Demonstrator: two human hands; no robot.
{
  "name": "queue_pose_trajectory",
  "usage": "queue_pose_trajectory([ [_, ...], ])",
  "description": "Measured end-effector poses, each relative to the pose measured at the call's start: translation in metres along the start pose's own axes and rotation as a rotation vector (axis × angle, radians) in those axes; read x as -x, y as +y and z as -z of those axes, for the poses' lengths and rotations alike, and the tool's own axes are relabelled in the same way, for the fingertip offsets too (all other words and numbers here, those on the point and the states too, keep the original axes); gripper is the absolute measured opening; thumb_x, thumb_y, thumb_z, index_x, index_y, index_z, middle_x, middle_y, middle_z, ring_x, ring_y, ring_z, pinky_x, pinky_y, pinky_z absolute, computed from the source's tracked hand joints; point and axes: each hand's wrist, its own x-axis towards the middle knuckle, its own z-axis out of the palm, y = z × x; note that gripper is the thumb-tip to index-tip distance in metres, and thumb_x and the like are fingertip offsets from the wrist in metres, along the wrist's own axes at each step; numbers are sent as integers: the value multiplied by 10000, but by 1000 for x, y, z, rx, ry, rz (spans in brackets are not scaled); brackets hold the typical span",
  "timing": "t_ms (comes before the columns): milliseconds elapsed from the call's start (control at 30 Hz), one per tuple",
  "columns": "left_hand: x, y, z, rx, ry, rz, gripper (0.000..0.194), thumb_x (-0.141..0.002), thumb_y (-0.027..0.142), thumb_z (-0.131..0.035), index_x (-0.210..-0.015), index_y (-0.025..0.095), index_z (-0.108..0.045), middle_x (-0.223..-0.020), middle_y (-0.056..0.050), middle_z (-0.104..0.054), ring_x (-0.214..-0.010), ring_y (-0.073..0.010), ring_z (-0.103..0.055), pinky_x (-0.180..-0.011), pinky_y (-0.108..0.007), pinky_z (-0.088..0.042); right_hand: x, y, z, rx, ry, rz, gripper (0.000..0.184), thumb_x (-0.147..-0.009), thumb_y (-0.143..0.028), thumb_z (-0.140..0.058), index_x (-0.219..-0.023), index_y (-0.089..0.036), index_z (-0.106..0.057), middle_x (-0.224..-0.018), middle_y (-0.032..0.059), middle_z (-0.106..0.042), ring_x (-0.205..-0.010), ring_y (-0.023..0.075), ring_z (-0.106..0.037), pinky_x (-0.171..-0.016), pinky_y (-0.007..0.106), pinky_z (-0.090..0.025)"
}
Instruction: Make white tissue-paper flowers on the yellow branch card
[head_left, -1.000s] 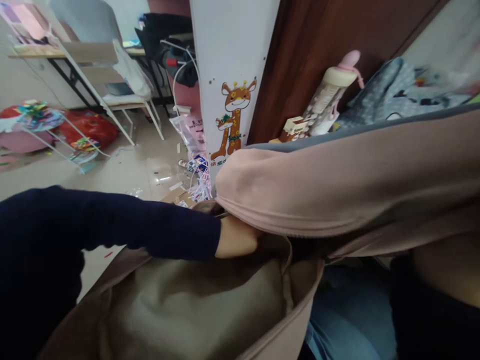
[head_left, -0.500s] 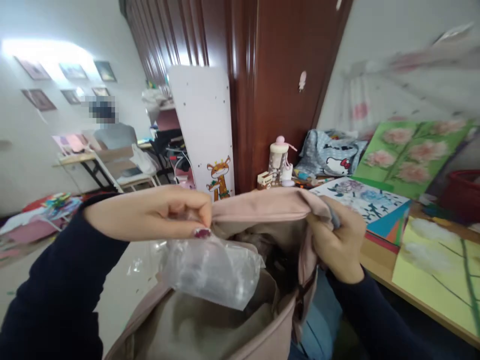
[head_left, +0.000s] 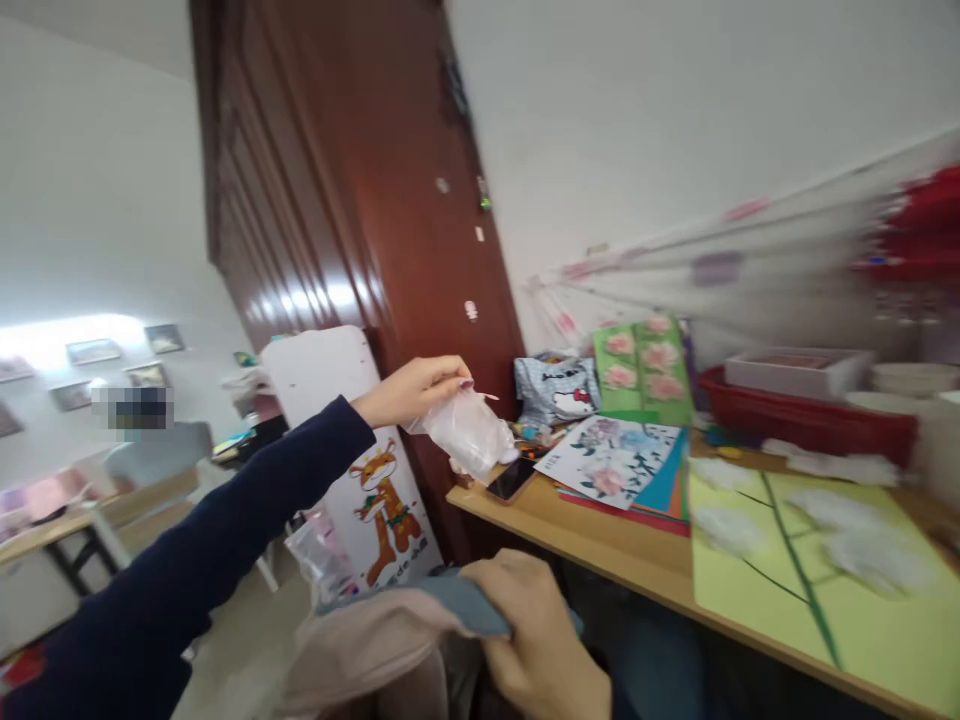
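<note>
My left hand [head_left: 420, 388] reaches out toward the desk, fingers pinched on a clear plastic bag [head_left: 469, 432] that hangs below them. The bag is at the desk's near left corner, close to a phone [head_left: 512, 479] lying there; whether it touches the desktop I cannot tell. Lower down, my right hand [head_left: 536, 625] is closed round the blue-grey edge of a pink fabric bag [head_left: 367, 640]. Much of the pink bag lies below the picture, and its inside is mostly hidden.
On the wooden desk [head_left: 600, 545] lie flower-print sheets [head_left: 611, 455], yellow paper [head_left: 757, 590] with white tufts, and a red tray [head_left: 810, 420]. A Hello Kitty pouch [head_left: 559, 390] stands behind. A white giraffe board [head_left: 322, 375] leans by the brown wardrobe [head_left: 375, 250]. A person sits far left.
My left hand has carried the clear plastic bag up out of the pink bag's opening and over toward the desk. The view has swung right. My right hand still grips the pink bag.
</note>
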Motion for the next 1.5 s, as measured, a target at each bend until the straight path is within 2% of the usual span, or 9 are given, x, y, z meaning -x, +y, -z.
queue_pose_trajectory([
  [200,-85,-16,-111,169,-324,1,261,-889,376,-449,-829,153,-572,-706,-2,-566,-644,-132,-503,-608,-222,-384,35,11,-31,198,143,156,52,-757,-235,-508,-724,-210,-540,-493,-45,-507,-414,104,-444,-457,246,-362],
  [300,-115,-25,-162,256,-455,-36,247,-862,379,-489,-819,153,-579,-705,-2,-571,-635,-130,-499,-613,-218,-392,50,13,-40,325,183,-47,118,-719,-106,-517,-699,-218,-548,-410,-66,-401,-379,87,-401,-450,216,-353],
  [567,-145,-36,-257,489,-674,16,172,-818,272,-539,-855,128,-625,-826,-56,-687,-717,-141,-593,-682,-220,-452,47,22,-22,257,17,-167,130,-761,-225,-549,-632,-233,-560,-394,-52,-378,-415,103,-464,-433,197,-395],
  [767,-149,-51,-252,394,-537,62,206,-802,216,-525,-931,124,-657,-999,-84,-697,-891,-175,-601,-812,-239,-427,47,24,-18,215,40,-241,139,-760,-165,-508,-648,-227,-561,-403,-59,-371,-411,92,-448,-469,200,-401],
  [1033,-108,-61,-115,210,-155,261,291,-865,317,-457,-952,136,-668,-511,40,-497,-486,-96,-465,-518,-190,-339,32,28,-7,20,-164,-102,150,-774,-258,-422,-810,-194,-554,-518,-53,-493,-485,87,-495,-550,237,-415],
  [1133,-79,-48,-91,199,1,311,345,-854,411,-502,-870,119,-685,-495,48,-469,-450,-57,-374,-507,-187,-281,31,19,-15,0,-143,-44,177,-778,-271,-391,-807,-192,-547,-494,-60,-476,-464,85,-472,-538,234,-403],
  [1233,-65,-27,-128,236,-111,224,349,-768,468,-622,-760,131,-711,-517,25,-517,-500,-77,-399,-513,-200,-290,33,9,-20,14,-112,-12,208,-815,-287,-372,-811,-186,-554,-473,-65,-432,-441,85,-447,-527,233,-396],
  [1333,-74,-5,-205,391,-329,146,278,-734,356,-675,-890,137,-748,-610,-2,-600,-585,-122,-484,-550,-225,-330,44,3,-20,12,-95,20,211,-858,-279,-391,-838,-173,-572,-487,-65,-427,-449,77,-459,-538,228,-407],
  [1500,-105,5,-302,512,-290,243,407,-729,353,-702,-1036,89,-732,-910,-85,-703,-786,-186,-567,-666,-258,-395,68,7,-26,202,-76,-127,180,-886,-182,-455,-791,-205,-606,-448,-79,-322,-401,61,-417,-502,202,-386],
])
